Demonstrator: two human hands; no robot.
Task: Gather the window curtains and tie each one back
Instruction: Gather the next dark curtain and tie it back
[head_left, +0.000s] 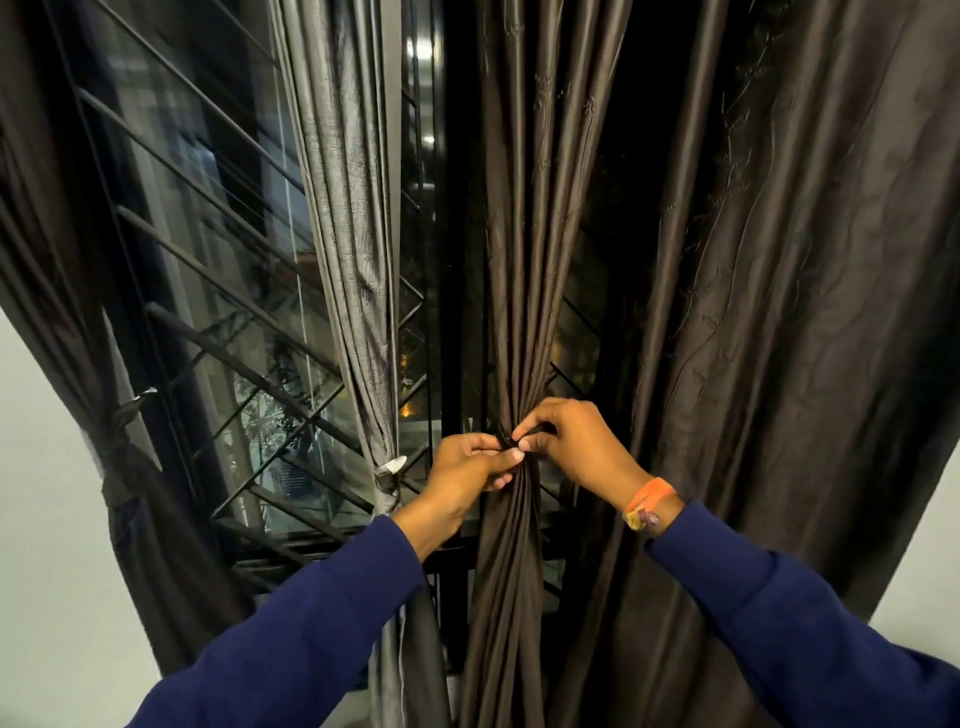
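A: Where is the brown curtain (524, 249)?
B: Centre of the window, bunched into 1 narrow waist, with a dark tie (508, 440) at that waist.

A: And the fingers?
B: The left hand (467, 470) and right hand (574, 447) meet at the waist, fingertips of both closed, pinching the tie against the folds.

A: What else?
B: 2 more gathered drapes: a grey curtain (345, 218) knotted just left of the hands, a dark curtain (124, 467) far left, and a loose panel (789, 312) at right.
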